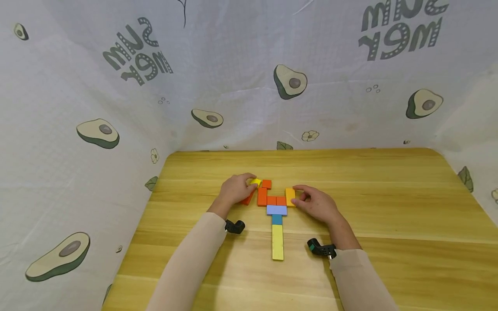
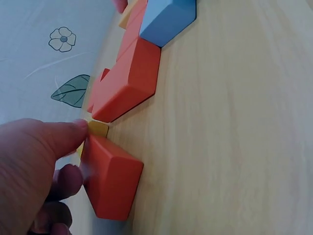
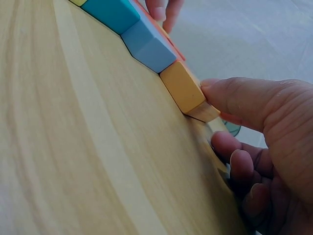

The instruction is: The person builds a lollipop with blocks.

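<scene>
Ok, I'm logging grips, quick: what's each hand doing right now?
Left hand: closed, pinching the yellow block.
Right hand: touching the orange block; whether it's gripping cannot be told.

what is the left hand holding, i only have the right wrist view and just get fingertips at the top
Observer: The left hand pinches a small yellow block; the head view shows it between thumb and finger.
Operator: ok and what's past the teal block, top left, mine cuts off there
Observer: A long yellow block, laid end to end with the teal one and running toward the bottom of the head view.
</scene>
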Demonstrator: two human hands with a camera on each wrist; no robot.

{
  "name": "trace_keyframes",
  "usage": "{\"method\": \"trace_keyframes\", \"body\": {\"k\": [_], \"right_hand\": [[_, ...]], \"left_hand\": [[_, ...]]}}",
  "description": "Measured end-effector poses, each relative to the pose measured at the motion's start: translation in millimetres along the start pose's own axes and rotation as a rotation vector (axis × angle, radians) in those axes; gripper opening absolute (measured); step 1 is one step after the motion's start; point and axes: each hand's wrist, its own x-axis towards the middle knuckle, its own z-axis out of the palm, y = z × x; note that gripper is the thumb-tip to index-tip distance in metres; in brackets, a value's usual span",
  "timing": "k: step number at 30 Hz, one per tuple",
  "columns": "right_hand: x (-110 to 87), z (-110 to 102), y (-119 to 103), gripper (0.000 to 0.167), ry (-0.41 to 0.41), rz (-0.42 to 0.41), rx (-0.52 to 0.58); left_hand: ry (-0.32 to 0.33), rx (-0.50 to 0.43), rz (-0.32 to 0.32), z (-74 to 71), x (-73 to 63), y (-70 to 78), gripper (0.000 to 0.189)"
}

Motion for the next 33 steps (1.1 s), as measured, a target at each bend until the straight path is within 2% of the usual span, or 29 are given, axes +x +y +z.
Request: {"method": "trace_keyframes", "body": {"k": [6,15,21,26,30,33], "right_hand": [[0.3,1.0,0.0,0.05,0.001,0.0,-0.007],[0.2,0.4,-1.2,0.049,0.001,0.0,-0.011],[0.8,0.7,-0.4,0.049,0.002,-0.002,-0.01],[2.0,1.5,1.5,0.049,0.004,0.001,-0.01],[2.8,1.7,2.0,0.05,0.003,0.003,-0.009],[2.7,1.7,1.8,0.05,0.0,0.004,-0.007]], "left_hand": [[0.06,0.012,-0.098,0.5,-1.1,-2.3,0.045],[0.09,0.0,-0.171,-2.0,0.5,-14.6,0.049],[0.102,-0.068,-0.169,-3.7,0.4,-24.4,0.048],[0.085,-0.145,-0.143,-4.6,-0.2,-30.2,0.047],[0.069,-0.133,-0.103,-5.2,1.3,-31.6,0.049],[0.076,-0.083,-0.099,-6.2,2.8,-31.5,0.047]]}}
